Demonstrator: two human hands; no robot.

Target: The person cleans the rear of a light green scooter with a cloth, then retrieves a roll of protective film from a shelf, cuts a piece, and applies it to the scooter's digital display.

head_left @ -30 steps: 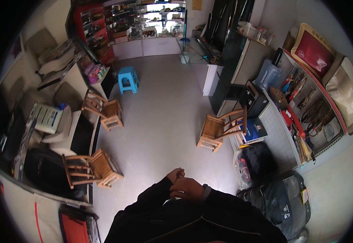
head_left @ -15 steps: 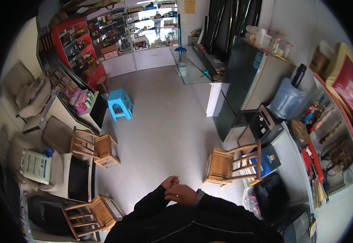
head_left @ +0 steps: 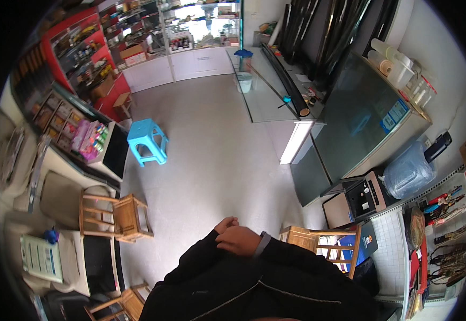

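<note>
Glass counter (head_left: 263, 104) nearer | blue stool (head_left: 143, 131) on grey floor (head_left: 206, 176) | right hand (head_left: 241, 241) overlaps left hand (head_left: 225, 224), grips: can't tell

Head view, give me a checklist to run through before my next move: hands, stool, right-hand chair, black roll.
1. Right hand and left hand in view: ok; the right partly overlaps the left.
2. Both palms visible: not ok; turned away or covered.
3. Hands empty: cannot tell.
4. Blue stool upright: ok.
5. Right-hand wooden chair fully visible: not ok; the black sleeve hides part.
6. Black roll lying along the glass table: ok.
</note>
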